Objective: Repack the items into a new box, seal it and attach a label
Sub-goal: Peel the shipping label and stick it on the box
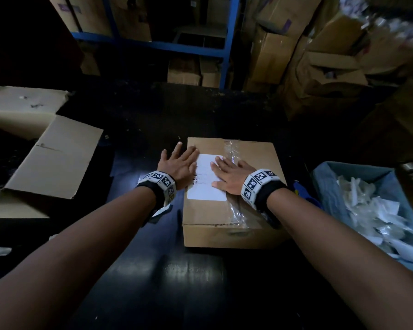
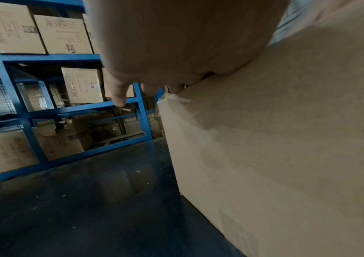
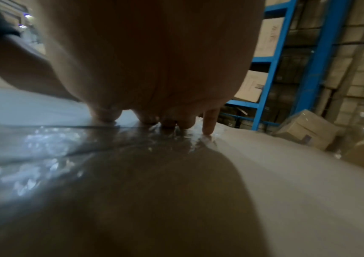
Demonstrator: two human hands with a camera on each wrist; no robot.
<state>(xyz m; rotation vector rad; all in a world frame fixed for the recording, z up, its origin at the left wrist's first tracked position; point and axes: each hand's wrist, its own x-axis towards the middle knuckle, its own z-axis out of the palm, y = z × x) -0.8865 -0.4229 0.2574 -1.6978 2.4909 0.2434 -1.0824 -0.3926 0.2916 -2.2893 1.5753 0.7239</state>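
Note:
A closed brown cardboard box [image 1: 253, 210] stands on the dark table [image 1: 153, 270], sealed along its top with clear tape [image 1: 234, 148]. A white label [image 1: 206, 186] lies flat on the box top. My left hand [image 1: 180, 163] lies flat with straight fingers on the box's left top edge, beside the label. My right hand [image 1: 229, 175] presses flat on the label's right side and the tape. In the left wrist view the left hand [image 2: 176, 52] rests on the box [image 2: 286, 156] edge. In the right wrist view the right hand [image 3: 154, 69] has its fingertips [image 3: 208, 125] on the shiny tape [image 3: 66, 147].
An open empty cardboard box [image 1: 50, 158] lies at the left of the table. A blue-lined bin [image 1: 324, 186] of white scraps stands at the right. Blue shelving [image 1: 227, 44] with stacked cartons [image 1: 284, 55] runs behind the table.

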